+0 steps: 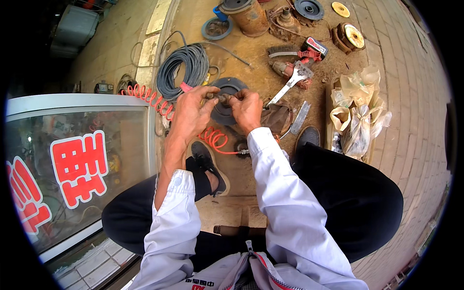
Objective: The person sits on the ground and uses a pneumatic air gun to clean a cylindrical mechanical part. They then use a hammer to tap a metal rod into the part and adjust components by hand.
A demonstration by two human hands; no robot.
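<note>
Black disc: matt, from here | coiled hose: glossy plastic | cable coil: matt | canister: rough rusted metal | bags: crinkled plastic | pane: smooth glass | sleeves: matt cloth

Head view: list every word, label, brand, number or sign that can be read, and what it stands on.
Wording is described here, not copied out.
Glass panel: two large red characters edged in white, the left one partly cut off.
Jacket: small dark characters above red lettering, near the lower edge.
Red tool: red-and-white label, too small to read.
</note>
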